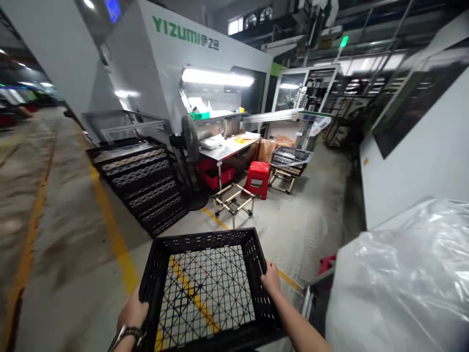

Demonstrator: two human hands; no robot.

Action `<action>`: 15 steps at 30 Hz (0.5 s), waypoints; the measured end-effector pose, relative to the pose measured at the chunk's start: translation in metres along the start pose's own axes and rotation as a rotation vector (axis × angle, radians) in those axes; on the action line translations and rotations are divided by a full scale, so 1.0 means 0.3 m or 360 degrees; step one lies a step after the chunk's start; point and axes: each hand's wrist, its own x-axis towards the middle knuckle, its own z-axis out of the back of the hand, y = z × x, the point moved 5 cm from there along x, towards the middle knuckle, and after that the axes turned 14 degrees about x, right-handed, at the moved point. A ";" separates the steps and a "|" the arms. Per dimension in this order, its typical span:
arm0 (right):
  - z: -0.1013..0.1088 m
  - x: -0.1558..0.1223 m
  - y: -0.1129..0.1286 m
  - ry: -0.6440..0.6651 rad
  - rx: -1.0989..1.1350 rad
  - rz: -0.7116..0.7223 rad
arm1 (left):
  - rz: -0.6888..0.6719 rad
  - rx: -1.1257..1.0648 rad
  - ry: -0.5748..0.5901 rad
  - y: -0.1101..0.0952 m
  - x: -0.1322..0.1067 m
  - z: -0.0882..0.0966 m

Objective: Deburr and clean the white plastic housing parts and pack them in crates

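Note:
A black plastic crate (pixel 210 238) with a lattice bottom is held out in front of me, and the floor with its yellow line shows through the lattice. My left hand (pixel 132 313), with a watch and a dark bracelet at the wrist, grips the crate's left side. On the opposite side my right hand (pixel 271 277) is wrapped over the rim. Nothing lies in the crate. Beyond its far edge stands a low frame of pale tubes (pixel 233 200) on small black feet.
Stacked black crates (pixel 142 186) stand at left beside a standing fan (pixel 190 156). Farther off are a lit worktable (pixel 230 147), a red stool (pixel 258 178) and another crate on a tube frame (pixel 291 159). Clear plastic sheeting (pixel 410 274) bulges at right, below a white machine.

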 end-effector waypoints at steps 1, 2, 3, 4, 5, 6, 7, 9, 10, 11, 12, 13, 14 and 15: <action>0.029 0.066 -0.009 -0.0050 -0.0010 -0.0030 | -0.0071 0.0035 0.0008 -0.108 0.109 0.025; 0.053 0.128 -0.019 -0.0091 -0.0015 -0.0058 | -0.0142 0.0065 0.0010 -0.217 0.216 0.050; 0.072 0.186 -0.030 -0.0127 -0.0017 -0.0083 | -0.0220 0.0089 0.0014 -0.329 0.323 0.074; 0.084 0.242 -0.040 -0.0162 -0.0016 -0.0110 | -0.0304 0.0110 0.0022 -0.443 0.430 0.096; 0.089 0.298 -0.049 -0.0201 -0.0012 -0.0141 | -0.0394 0.0129 0.0032 -0.561 0.536 0.115; 0.089 0.357 -0.057 -0.0245 -0.0007 -0.0178 | -0.0483 0.0148 0.0042 -0.682 0.643 0.131; 0.083 0.421 -0.063 -0.0292 -0.0002 -0.0222 | -0.0571 0.0169 0.0048 -0.805 0.751 0.141; 0.060 0.566 -0.069 -0.0389 0.0010 -0.0322 | -0.0727 0.0212 0.0056 -1.058 0.967 0.145; 0.045 0.650 -0.067 -0.0435 0.0018 -0.0375 | -0.0797 0.0232 0.0065 -1.186 1.075 0.139; 0.030 0.740 -0.062 -0.0480 0.0025 -0.0428 | -0.0863 0.0252 0.0079 -1.315 1.184 0.128; 0.014 0.837 -0.051 -0.0521 0.0034 -0.0477 | -0.0922 0.0274 0.0095 -1.444 1.294 0.113; -0.002 0.938 -0.036 -0.0557 0.0044 -0.0525 | -0.0974 0.0296 0.0113 -1.572 1.404 0.097; -0.019 1.044 -0.016 -0.0587 0.0055 -0.0575 | -0.1018 0.0318 0.0131 -1.698 1.514 0.081; -0.038 1.152 0.009 -0.0611 0.0066 -0.0626 | -0.1051 0.0339 0.0145 -1.822 1.625 0.065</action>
